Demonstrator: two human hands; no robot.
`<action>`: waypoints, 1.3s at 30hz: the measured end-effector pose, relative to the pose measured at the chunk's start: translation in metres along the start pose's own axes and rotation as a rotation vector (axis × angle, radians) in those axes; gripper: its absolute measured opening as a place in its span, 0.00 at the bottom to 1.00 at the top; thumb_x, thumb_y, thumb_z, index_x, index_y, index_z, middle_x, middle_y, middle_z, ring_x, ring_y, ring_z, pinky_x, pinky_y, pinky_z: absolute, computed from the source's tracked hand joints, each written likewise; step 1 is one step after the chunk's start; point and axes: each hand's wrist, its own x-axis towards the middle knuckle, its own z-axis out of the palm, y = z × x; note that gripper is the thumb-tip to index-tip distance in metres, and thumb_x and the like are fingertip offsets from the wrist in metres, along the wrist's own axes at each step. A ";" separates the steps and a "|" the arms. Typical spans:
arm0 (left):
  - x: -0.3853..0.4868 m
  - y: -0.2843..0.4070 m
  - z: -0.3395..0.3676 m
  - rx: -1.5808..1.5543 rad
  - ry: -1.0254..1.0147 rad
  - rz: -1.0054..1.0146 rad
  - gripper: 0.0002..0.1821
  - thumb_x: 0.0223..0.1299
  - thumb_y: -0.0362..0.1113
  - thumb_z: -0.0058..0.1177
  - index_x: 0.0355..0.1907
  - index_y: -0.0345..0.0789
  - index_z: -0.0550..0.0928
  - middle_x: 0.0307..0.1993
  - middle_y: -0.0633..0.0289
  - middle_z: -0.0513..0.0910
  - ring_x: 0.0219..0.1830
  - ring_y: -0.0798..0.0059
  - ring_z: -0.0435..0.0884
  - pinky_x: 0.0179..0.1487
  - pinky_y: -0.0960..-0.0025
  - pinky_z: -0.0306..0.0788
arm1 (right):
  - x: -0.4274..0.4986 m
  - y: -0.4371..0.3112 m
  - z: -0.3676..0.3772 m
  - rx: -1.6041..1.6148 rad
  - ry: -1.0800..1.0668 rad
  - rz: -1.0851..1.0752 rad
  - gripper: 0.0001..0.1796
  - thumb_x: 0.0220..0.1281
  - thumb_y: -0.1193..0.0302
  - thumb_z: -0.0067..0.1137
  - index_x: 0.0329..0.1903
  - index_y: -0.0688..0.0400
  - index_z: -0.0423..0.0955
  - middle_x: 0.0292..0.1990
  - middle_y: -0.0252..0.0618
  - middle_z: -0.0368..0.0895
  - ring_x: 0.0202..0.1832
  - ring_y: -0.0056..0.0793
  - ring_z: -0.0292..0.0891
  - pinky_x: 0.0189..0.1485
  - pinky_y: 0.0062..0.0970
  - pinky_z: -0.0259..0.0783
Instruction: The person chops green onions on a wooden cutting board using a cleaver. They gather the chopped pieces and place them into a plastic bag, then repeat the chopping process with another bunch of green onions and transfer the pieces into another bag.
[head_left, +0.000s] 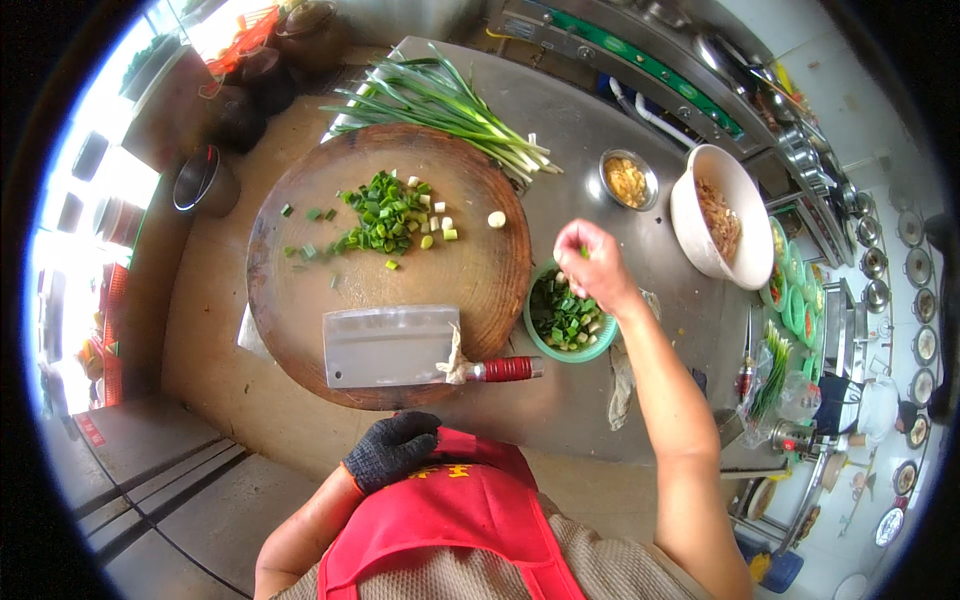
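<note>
My bare right hand (589, 259) is raised over the rim of a green plastic basket (574, 355) of cut green onion, its fingers curled around a bit of green. My left hand (394, 450), in a dark knitted glove, rests against the red apron (450, 517); whether it holds anything is hidden. Before me on the round wooden chopping block (465, 277) lies a heap of chopped green onion (382, 214) with loose pieces around it. A cleaver (394, 345) lies flat near the block's close edge, its red-wrapped handle reaching past the rim. Whole green onions (450, 112) lie behind the block.
A small metal bowl (628, 180) of chopped yellowish food and a large white bowl (724, 217) of shredded food stand at the right on the steel table (555, 427). A cloth (621, 386) lies beside the basket. Another person (862, 409) stands farther off at the right.
</note>
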 end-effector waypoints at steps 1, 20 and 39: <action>0.003 -0.001 0.000 -0.020 -0.022 0.018 0.20 0.70 0.39 0.58 0.59 0.30 0.80 0.50 0.53 0.84 0.54 0.70 0.82 0.60 0.65 0.75 | -0.009 0.003 -0.005 -0.353 0.045 -0.032 0.08 0.60 0.71 0.65 0.33 0.59 0.73 0.28 0.31 0.78 0.27 0.20 0.75 0.33 0.25 0.76; 0.014 -0.023 0.000 0.285 -0.230 0.164 0.18 0.71 0.41 0.56 0.56 0.32 0.82 0.50 0.50 0.85 0.52 0.60 0.84 0.59 0.63 0.76 | -0.116 0.095 -0.021 -0.008 0.492 0.460 0.10 0.73 0.70 0.55 0.48 0.64 0.72 0.27 0.39 0.80 0.19 0.23 0.77 0.17 0.24 0.75; 0.049 -0.018 0.179 0.467 -0.539 0.358 0.12 0.67 0.33 0.58 0.49 0.31 0.83 0.39 0.56 0.87 0.42 0.71 0.86 0.44 0.69 0.81 | -0.434 0.073 -0.124 0.428 0.785 0.125 0.14 0.66 0.79 0.47 0.53 0.66 0.70 0.31 0.41 0.79 0.16 0.22 0.73 0.13 0.24 0.73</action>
